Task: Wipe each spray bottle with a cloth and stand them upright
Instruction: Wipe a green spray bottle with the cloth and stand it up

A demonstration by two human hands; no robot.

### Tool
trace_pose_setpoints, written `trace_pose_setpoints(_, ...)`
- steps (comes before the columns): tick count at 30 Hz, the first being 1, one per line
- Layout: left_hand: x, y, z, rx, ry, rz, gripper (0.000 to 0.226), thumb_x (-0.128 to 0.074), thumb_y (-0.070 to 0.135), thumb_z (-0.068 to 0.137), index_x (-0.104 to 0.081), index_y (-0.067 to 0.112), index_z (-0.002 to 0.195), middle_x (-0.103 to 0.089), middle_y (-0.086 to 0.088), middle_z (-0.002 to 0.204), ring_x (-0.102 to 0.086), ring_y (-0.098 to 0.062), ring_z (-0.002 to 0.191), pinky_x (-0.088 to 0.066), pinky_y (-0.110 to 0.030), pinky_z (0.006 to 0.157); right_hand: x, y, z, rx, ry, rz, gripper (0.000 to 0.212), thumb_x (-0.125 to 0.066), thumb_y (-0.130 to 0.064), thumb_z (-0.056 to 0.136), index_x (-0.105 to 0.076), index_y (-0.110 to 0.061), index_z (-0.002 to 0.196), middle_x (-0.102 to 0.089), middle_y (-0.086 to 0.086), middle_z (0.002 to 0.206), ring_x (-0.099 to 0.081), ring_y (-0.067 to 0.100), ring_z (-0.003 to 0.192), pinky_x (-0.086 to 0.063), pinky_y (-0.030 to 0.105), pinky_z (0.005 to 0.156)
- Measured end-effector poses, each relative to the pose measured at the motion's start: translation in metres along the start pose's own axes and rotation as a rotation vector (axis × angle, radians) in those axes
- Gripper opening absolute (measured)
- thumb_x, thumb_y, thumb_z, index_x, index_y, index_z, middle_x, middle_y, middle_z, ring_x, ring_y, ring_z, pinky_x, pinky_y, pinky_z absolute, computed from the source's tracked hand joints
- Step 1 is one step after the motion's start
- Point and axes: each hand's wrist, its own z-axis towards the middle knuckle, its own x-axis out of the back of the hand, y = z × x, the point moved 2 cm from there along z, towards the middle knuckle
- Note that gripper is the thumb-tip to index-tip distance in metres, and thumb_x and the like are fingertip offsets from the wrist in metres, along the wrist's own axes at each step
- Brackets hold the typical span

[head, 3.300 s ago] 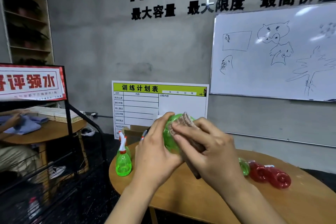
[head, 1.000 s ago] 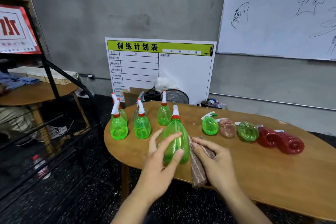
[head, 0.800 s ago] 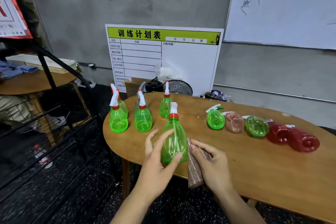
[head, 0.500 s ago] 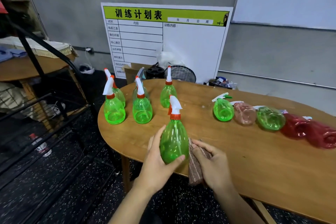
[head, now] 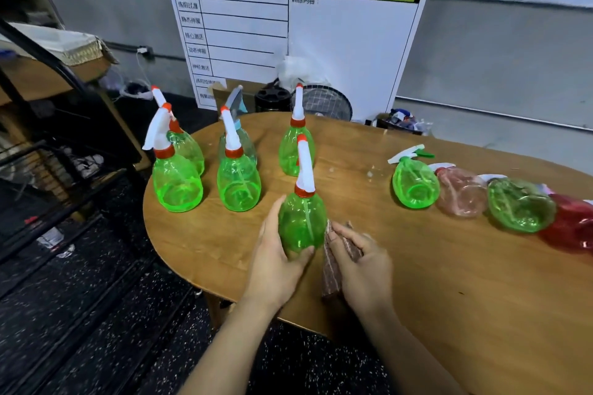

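Observation:
My left hand [head: 272, 266] grips a green spray bottle [head: 301, 221] that stands upright near the front edge of the round wooden table [head: 449, 282]. My right hand [head: 362, 263] holds a brown cloth [head: 332, 269] just right of that bottle. Several green spray bottles [head: 237, 176] stand upright at the table's left. On the right lies a row on its side: a green bottle [head: 415, 183], a pink bottle [head: 462, 192], another green bottle [head: 519, 205] and a red bottle [head: 571, 228].
A black metal rack [head: 48, 144] stands left of the table. A white planning board [head: 295, 26] leans on the grey wall behind, with a wire basket [head: 324, 102] and clutter at its foot. Dark speckled floor lies below.
The bottle came down from chest height and now stands on the table near the front edge. My view has tilted downward. The cloth moved off the bottle to its right side.

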Motion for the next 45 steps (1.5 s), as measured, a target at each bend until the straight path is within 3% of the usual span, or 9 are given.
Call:
trace_pose_setpoints(6,-0.01,-0.011,0.051,-0.036,0.036,0.022,0.103,-0.088,0.005,0.079,-0.031,0.023,0.163,-0.05,0.004,0.156,-0.044,-0.011,0.148,-0.035,-0.04,0.125,-0.023,0.009,0.049,0.062,0.045,-0.069,0.021,-0.075,-0.03,0.095,-0.08,-0.033,0.115,-0.073,-0.012,0.102,-0.064,-0.012,0.099,-0.049,0.019,0.092)
trace_pose_setpoints(12,-0.02,-0.02,0.09,-0.013,0.057,0.024,0.104,-0.089,0.01,0.078,-0.029,0.023,0.163,-0.052,0.001,0.155,-0.048,-0.014,0.145,-0.039,-0.042,0.123,-0.039,0.013,0.084,0.074,0.108,-0.094,0.021,-0.074,-0.032,0.095,-0.08,-0.034,0.116,-0.073,-0.008,0.098,-0.07,0.008,0.099,-0.056,0.034,0.092)
trace_pose_setpoints(18,-0.022,-0.019,0.09,0.011,0.079,0.034,0.113,-0.091,0.01,0.079,-0.022,0.023,0.167,-0.04,0.01,0.161,-0.035,0.0,0.146,-0.028,-0.022,0.122,-0.039,0.015,0.087,0.101,0.107,-0.116,0.024,-0.074,-0.03,0.096,-0.079,-0.032,0.119,-0.072,-0.006,0.099,-0.068,0.007,0.096,-0.054,0.027,0.088)
trace_pose_setpoints(23,-0.019,-0.019,0.073,0.063,0.115,-0.032,0.12,-0.094,0.019,0.078,-0.015,0.032,0.167,-0.026,0.006,0.17,-0.032,-0.017,0.156,-0.032,-0.047,0.128,-0.022,0.014,0.076,0.125,0.106,-0.088,0.023,-0.076,-0.027,0.095,-0.08,-0.031,0.117,-0.071,-0.009,0.094,-0.069,0.008,0.092,-0.053,0.027,0.086)
trace_pose_setpoints(28,-0.023,-0.002,0.04,0.045,0.206,-0.012,0.098,-0.092,0.018,0.079,-0.035,0.026,0.159,-0.038,0.0,0.155,-0.039,-0.015,0.146,-0.031,-0.04,0.127,0.023,0.025,0.066,0.099,0.108,-0.052,0.022,-0.078,-0.024,0.094,-0.08,-0.034,0.113,-0.071,-0.015,0.097,-0.068,0.0,0.104,-0.048,0.012,0.091)
trace_pose_setpoints(31,-0.035,0.008,0.025,0.022,0.171,-0.016,0.09,-0.091,0.022,0.082,-0.039,0.026,0.156,-0.038,0.004,0.152,-0.041,-0.012,0.143,-0.033,-0.039,0.126,0.053,0.029,0.059,0.079,0.122,-0.042,0.022,-0.078,-0.019,0.093,-0.081,-0.029,0.112,-0.071,-0.018,0.101,-0.066,0.002,0.113,-0.043,0.004,0.092)
trace_pose_setpoints(38,-0.088,0.033,0.01,-0.055,0.008,-0.032,0.083,-0.086,0.029,0.087,-0.038,0.034,0.154,-0.042,0.007,0.149,-0.043,-0.004,0.14,-0.039,-0.046,0.122,0.105,0.045,0.048,0.089,0.151,-0.052,0.022,-0.078,-0.023,0.093,-0.08,-0.037,0.11,-0.072,-0.011,0.093,-0.068,0.0,0.089,-0.052,0.02,0.083)
trace_pose_setpoints(41,-0.116,0.051,0.014,-0.073,-0.068,-0.04,0.084,-0.085,0.03,0.088,-0.035,0.036,0.155,-0.04,0.009,0.15,-0.044,0.001,0.135,-0.041,-0.041,0.12,0.139,0.059,0.052,0.069,0.204,-0.039,0.021,-0.078,-0.024,0.093,-0.081,-0.037,0.11,-0.073,-0.012,0.1,-0.068,-0.002,0.098,-0.051,0.024,0.09)
trace_pose_setpoints(45,-0.15,0.074,0.031,-0.085,-0.125,-0.011,0.089,-0.085,0.032,0.088,-0.034,0.028,0.16,-0.036,0.007,0.155,-0.043,-0.008,0.14,-0.039,-0.042,0.122,0.183,0.073,0.062,0.013,0.311,0.016,0.022,-0.079,-0.02,0.092,-0.082,-0.035,0.108,-0.076,-0.014,0.108,-0.068,0.0,0.109,-0.051,0.028,0.099)
